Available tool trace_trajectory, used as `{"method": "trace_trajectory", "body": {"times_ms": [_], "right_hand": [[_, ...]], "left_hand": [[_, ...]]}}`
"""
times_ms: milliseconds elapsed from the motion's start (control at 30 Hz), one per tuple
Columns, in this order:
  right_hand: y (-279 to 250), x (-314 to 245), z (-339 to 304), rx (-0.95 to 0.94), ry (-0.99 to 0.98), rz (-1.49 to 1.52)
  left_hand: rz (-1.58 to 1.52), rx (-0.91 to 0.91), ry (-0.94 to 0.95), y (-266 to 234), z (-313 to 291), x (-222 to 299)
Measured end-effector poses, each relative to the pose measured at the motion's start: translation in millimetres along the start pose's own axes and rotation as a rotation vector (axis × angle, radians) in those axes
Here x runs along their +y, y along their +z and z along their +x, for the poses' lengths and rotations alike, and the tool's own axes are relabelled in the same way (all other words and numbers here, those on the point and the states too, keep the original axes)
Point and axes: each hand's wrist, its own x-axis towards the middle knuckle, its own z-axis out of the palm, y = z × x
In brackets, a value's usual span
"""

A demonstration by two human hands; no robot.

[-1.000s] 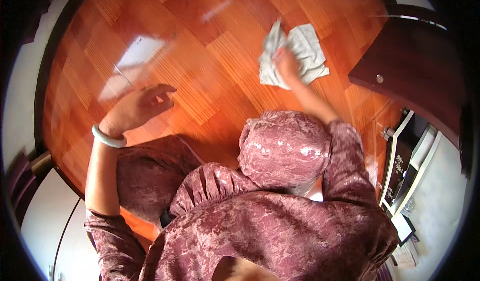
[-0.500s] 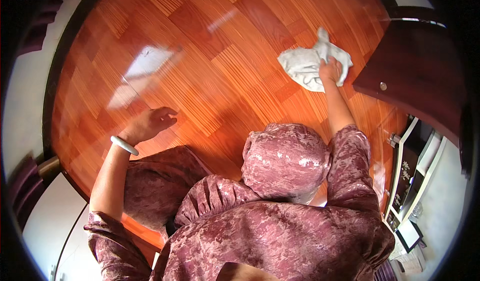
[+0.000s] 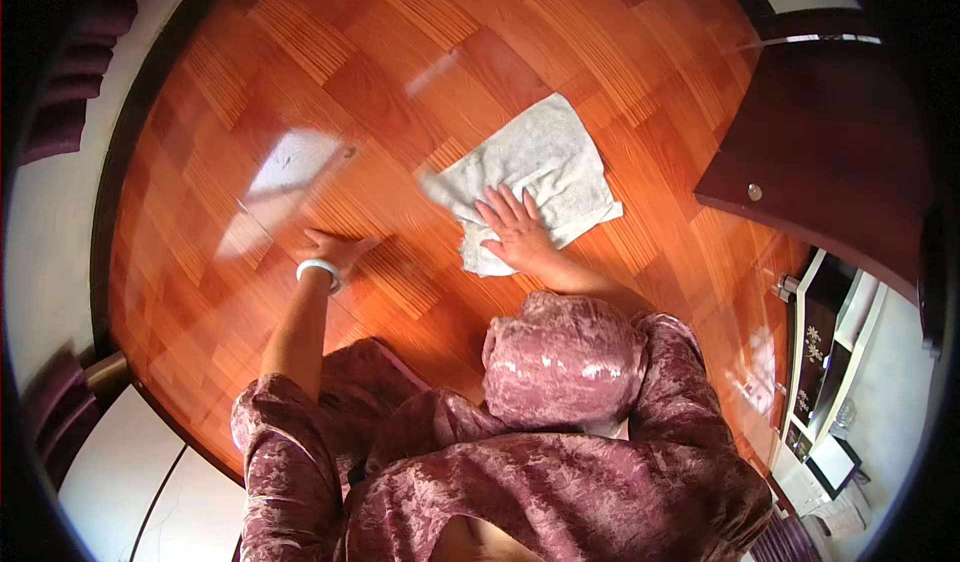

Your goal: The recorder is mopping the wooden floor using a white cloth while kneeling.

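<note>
A whitish cloth [image 3: 560, 147] lies spread and wrinkled on the orange-brown wooden floor [image 3: 420, 292] in front of me. My right hand [image 3: 517, 230] presses flat on its near part, fingers spread and not wrapped round it. To the left, my left hand [image 3: 338, 250] is at the floor with its fingers apart and nothing in it; whether it bears weight I cannot tell. A pale bangle [image 3: 320, 268] circles that wrist. My knee [image 3: 565, 362], in mauve patterned velvet, is bent up just behind the right hand.
Dark reddish-brown furniture [image 3: 820, 132] with a round knob juts in at the right. Below it stands a black-and-white cabinet [image 3: 825, 342] with flower patterns. A purple curtain [image 3: 75, 82] hangs along the left wall, above white panels [image 3: 120, 462] at lower left.
My right hand has swept the cloth left and nearer to me; the bunched cloth is now spread out, and the hand lies flat. My left hand has shifted right, its fingers stretched out.
</note>
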Motion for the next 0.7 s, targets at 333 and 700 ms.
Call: {"method": "trace_trajectory", "body": {"times_ms": [333, 700], "right_hand": [[-121.0, 152.3, 156.9, 0.328, 0.662, -0.142], [-101.0, 51.8, 94.4, 0.000, 0.243, 0.140]], "left_hand": [[-0.226, 0.118, -0.341, -9.3, -57.4, 10.6], [-0.180, 0.139, -0.387, -13.1, -46.0, -22.4]]}}
